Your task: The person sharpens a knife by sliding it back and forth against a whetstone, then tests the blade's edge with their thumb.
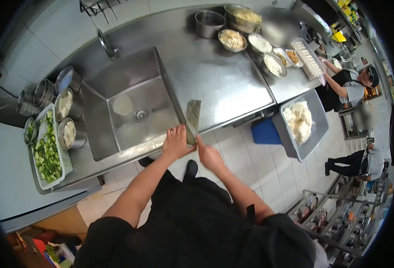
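My right hand (209,156) is closed round the handle end of a broad-bladed knife (194,111). Its blade points away from me, over the counter strip right of the sink. Beside it, my left hand (175,144) lies with fingers stretched at the front rim of the counter, thumb reaching under the near end of the blade. A narrow greenish piece (190,136) shows between my two hands; I cannot tell whether it is part of the knife. The steel sink (116,129) just left of the hands holds a pale round patch near its drain.
A white basket (65,156) of cut green vegetables and pots of pale pieces (78,136) stand left of the sink. Bowls of food (232,41) line the back right. A grey tub (320,118) with white contents stands beyond the counter's right front, near a blue bin (266,131). Co-workers (344,87) stand at right.
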Demonstrator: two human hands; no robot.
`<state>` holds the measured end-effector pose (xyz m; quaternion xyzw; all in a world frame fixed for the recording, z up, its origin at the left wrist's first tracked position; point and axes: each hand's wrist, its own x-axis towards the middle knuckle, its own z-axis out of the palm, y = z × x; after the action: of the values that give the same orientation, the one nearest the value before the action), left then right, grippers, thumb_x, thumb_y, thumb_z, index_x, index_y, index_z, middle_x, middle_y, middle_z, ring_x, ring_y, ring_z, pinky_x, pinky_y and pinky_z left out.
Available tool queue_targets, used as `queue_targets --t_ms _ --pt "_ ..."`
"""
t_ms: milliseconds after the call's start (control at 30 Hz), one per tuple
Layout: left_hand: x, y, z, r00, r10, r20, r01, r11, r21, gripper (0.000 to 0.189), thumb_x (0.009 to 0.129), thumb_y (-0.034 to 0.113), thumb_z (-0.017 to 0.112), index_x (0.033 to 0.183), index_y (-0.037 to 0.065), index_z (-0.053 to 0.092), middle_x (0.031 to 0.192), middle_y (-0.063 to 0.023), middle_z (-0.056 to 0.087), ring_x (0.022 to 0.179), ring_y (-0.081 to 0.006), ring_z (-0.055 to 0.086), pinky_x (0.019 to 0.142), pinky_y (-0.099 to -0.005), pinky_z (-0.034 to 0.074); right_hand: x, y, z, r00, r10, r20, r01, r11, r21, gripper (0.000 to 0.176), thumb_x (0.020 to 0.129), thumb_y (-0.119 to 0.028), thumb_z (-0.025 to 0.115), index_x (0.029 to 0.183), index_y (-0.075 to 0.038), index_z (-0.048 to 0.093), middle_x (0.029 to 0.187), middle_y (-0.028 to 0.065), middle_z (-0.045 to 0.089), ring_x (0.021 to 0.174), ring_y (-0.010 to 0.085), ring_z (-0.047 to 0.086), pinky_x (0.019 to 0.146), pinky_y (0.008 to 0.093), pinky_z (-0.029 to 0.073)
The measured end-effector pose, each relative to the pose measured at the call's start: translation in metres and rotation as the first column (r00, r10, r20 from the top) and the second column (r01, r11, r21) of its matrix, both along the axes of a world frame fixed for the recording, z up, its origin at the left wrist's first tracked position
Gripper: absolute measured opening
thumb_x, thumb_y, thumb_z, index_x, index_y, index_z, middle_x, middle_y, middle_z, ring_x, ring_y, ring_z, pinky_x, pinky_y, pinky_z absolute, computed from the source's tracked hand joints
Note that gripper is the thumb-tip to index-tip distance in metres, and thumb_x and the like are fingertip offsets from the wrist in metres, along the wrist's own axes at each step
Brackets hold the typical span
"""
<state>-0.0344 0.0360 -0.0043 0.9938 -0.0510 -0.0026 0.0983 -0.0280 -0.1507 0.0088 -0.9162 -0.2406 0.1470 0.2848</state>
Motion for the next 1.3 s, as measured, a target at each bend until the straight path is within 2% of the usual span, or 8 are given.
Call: queue_targets --t_ms 267,333,533,700,867,1067,1200,1300 --pt "0.001 0.001 0.002 0.999 0.04 0.02 -0.038 0.997 -0.072 0.1 0.075 0.069 0.066 0.137 -0.005 0.043 0.136 -0.0197 0.051 0.13 -0.0319 0.045 0.106 -0.0479 0.035 -0.026 -0.009 -0.009 0.992 0.013 -0.126 -0.012 1.0 0.01 0.065 0.094 -0.01 0.049 0.154 -0.003 0.025 0.091 0.0328 0.066 0.081 0.0504 0.065 0.072 0.0589 0.052" --pt "0.004 0.001 0.008 0.996 0.02 -0.085 -0.03 0.991 -0.127 0.095 0.074 0.064 0.07 0.136 -0.005 0.044 0.133 -0.0201 0.052 0.127 -0.0337 0.046 0.106 -0.049 0.034 -0.006 -0.004 -0.007 0.999 0.046 0.024 -0.048 0.998 0.052 0.065 0.093 -0.009 0.05 0.153 -0.002 0.027 0.092 0.0328 0.065 0.08 0.0492 0.065 0.071 0.0574 0.052" --pt "-0.001 -0.001 0.004 1.0 0.008 0.004 -0.008 0.997 -0.077 0.095 0.073 0.059 0.073 0.134 -0.008 0.044 0.134 -0.021 0.052 0.124 -0.0348 0.048 0.106 -0.0479 0.033 0.046 0.02 -0.003 0.999 -0.032 -0.017 0.035 0.979 0.201 0.058 0.091 -0.009 0.051 0.147 -0.001 0.036 0.078 0.0308 0.064 0.074 0.0486 0.065 0.065 0.0548 0.052" --pt "0.002 0.002 0.003 0.997 0.005 0.074 -0.001 0.999 -0.052 0.103 0.076 0.065 0.069 0.14 -0.01 0.04 0.14 -0.0216 0.049 0.125 -0.0326 0.048 0.106 -0.0467 0.033 -0.012 -0.004 0.008 0.999 0.011 0.042 -0.01 1.0 -0.009 0.055 0.092 -0.006 0.051 0.146 -0.002 0.041 0.079 0.0296 0.065 0.072 0.0499 0.063 0.063 0.055 0.051" --pt "0.0 0.001 0.012 0.999 -0.004 -0.034 0.001 0.996 -0.09 0.103 0.077 0.067 0.066 0.139 -0.012 0.043 0.142 -0.0219 0.049 0.127 -0.0312 0.046 0.107 -0.0454 0.031 0.074 0.026 0.003 0.998 -0.034 0.052 0.025 0.986 0.165 0.056 0.091 -0.006 0.049 0.145 0.0 0.038 0.081 0.0286 0.067 0.072 0.0466 0.066 0.062 0.0564 0.052" --pt "-0.001 0.003 0.0 0.999 -0.011 0.042 0.013 0.999 -0.045 0.103 0.076 0.067 0.066 0.138 -0.012 0.043 0.141 -0.0214 0.05 0.128 -0.0309 0.046 0.108 -0.0459 0.031 -0.01 -0.003 0.004 0.998 0.047 0.044 -0.044 0.997 -0.063 0.065 0.088 -0.005 0.051 0.15 0.001 0.031 0.079 0.0316 0.066 0.069 0.0482 0.066 0.065 0.0591 0.052" --pt "-0.003 -0.003 0.008 1.0 0.003 -0.016 -0.004 0.996 -0.094 0.099 0.076 0.068 0.065 0.135 -0.01 0.045 0.137 -0.0202 0.052 0.126 -0.031 0.047 0.107 -0.0474 0.031 0.068 0.026 0.004 0.997 -0.058 0.049 0.053 0.994 0.093 0.058 0.09 -0.003 0.049 0.146 0.004 0.038 0.08 0.0317 0.066 0.068 0.0474 0.066 0.062 0.0562 0.052" --pt "-0.001 0.0 0.0 1.0 -0.008 0.012 0.008 1.0 0.009 0.103 0.077 0.069 0.065 0.139 -0.01 0.043 0.142 -0.0218 0.05 0.129 -0.0317 0.045 0.109 -0.047 0.03 0.012 0.011 -0.012 0.995 -0.072 0.072 0.056 0.977 0.205 0.057 0.088 -0.004 0.054 0.143 0.004 0.043 0.082 0.0356 0.064 0.071 0.0483 0.067 0.064 0.0567 0.053"
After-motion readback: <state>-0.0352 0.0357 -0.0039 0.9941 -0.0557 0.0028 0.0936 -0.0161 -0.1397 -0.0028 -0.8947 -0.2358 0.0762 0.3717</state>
